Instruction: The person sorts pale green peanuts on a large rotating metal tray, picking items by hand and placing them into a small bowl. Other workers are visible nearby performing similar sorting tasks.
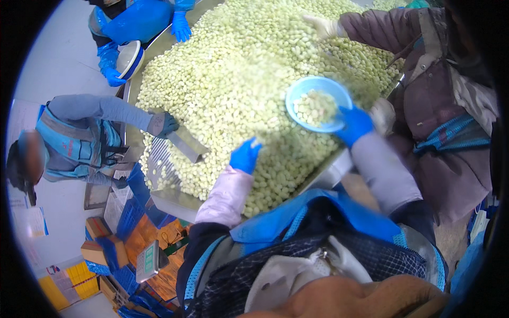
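A heap of pale green bean-like kernels (222,91) covers the metal table in front of me. My right hand (355,126), in a blue glove, grips the near right rim of a light blue plastic bowl (295,89). Some kernels (312,107) lie inside the bowl, which is over the heap. My left hand (243,156), also blue-gloved, is over the near part of the heap, its thumb and fingers somewhat apart. I see nothing held in it, though its palm is hidden.
Left, a co-worker's dark-gloved hand (169,125) is at a metal chute-like piece (187,144) beside a slotted section (159,161). Across, another's blue glove (181,27) touches the table edge; a white bowl (129,59) is nearby. Right, a white-gloved hand (321,27) reaches in. Lower left stands a scale display (148,262).
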Tool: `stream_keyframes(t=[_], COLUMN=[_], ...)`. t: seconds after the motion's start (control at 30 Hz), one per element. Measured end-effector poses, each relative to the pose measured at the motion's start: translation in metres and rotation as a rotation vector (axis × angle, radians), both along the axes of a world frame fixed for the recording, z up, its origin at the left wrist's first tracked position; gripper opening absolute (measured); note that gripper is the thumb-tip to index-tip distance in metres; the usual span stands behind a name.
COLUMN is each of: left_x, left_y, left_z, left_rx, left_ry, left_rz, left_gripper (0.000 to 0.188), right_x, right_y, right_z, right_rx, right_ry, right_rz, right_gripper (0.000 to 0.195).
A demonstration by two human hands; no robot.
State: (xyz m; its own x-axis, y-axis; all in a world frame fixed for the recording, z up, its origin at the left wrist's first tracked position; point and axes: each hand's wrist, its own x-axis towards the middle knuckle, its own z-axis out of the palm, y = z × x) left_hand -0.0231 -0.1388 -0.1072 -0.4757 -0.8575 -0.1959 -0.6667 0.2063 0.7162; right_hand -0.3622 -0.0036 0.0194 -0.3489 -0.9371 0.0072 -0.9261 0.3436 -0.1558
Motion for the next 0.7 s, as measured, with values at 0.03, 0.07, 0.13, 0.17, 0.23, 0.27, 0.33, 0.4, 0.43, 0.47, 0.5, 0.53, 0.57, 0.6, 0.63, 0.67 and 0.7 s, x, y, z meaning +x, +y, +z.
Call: stream_keyframes(t=[0.03, 0.07, 0.13, 0.17, 0.23, 0.27, 0.33, 0.4, 0.43, 0.47, 0.5, 0.53, 0.57, 0.6, 0.63, 0.67, 0.7], left_x=[0.000, -0.003, -0.001, -0.002, -0.007, -0.005, -0.025, -0.029, -0.036, -0.041, -0.036, -0.019, -0.028, -0.034, -0.037, -0.037, -0.038], left_y=[0.021, 0.036, 0.057, 0.067, 0.077, 0.085, 0.090, 0.096, 0.098, 0.101, 0.098, 0.094, 0.092, 0.091, 0.097, 0.094, 0.095], left_z=[0.025, 0.033, 0.048, 0.056, 0.065, 0.056, 0.069, 0.065, 0.066, 0.069, 0.063, 0.048, 0.053, 0.059, 0.075, 0.067, 0.074], left_rx=[0.007, -0.024, -0.094, -0.048, -0.053, -0.072, 0.138, 0.241, 0.178, 0.202, 0.205, 0.215, 0.237, 0.258, 0.304, 0.271, 0.283], left_ry=[-0.082, -0.088, 0.001, -0.124, -0.122, -0.098, -0.136, -0.053, -0.069, -0.128, -0.102, -0.083, -0.084, -0.094, -0.148, -0.149, -0.180], left_rz=[-0.046, -0.131, -0.237, -0.275, -0.318, -0.316, -0.337, -0.298, -0.347, -0.312, -0.319, -0.317, -0.302, -0.282, -0.204, -0.239, -0.246], left_gripper=[0.044, 0.041, 0.042, 0.042, 0.043, 0.043, 0.046, 0.050, 0.050, 0.054, 0.055, 0.056, 0.057, 0.057, 0.058, 0.060, 0.060], right_x=[-0.002, -0.005, 0.000, 0.004, 0.006, 0.007, -0.013, -0.011, -0.011, -0.013, -0.015, 0.001, -0.009, -0.016, -0.015, -0.016, -0.012], right_y=[0.003, 0.006, 0.002, 0.002, -0.001, 0.000, 0.007, 0.004, 0.005, 0.005, 0.001, -0.003, 0.003, 0.005, 0.006, 0.005, 0.004], right_z=[0.000, -0.003, 0.001, 0.002, 0.006, 0.001, -0.022, -0.016, -0.019, -0.028, -0.027, -0.008, -0.020, -0.024, -0.025, -0.024, -0.022], right_rx=[0.015, 0.029, 0.076, 0.079, 0.075, 0.048, 0.023, 0.065, 0.079, 0.093, 0.091, 0.120, 0.036, 0.046, 0.071, 0.037, 0.015], right_ry=[-0.006, -0.011, -0.022, -0.042, -0.075, -0.059, -0.036, -0.072, -0.069, -0.068, -0.064, -0.038, 0.069, 0.074, 0.066, 0.047, 0.024], right_rz=[-0.020, -0.041, -0.079, -0.074, -0.068, -0.039, -0.037, -0.098, -0.078, -0.063, -0.051, -0.005, 0.047, 0.036, 0.037, 0.023, 0.020], right_gripper=[0.034, 0.034, 0.035, 0.036, 0.037, 0.037, 0.038, 0.040, 0.040, 0.041, 0.042, 0.041, 0.042, 0.041, 0.041, 0.039, 0.038])
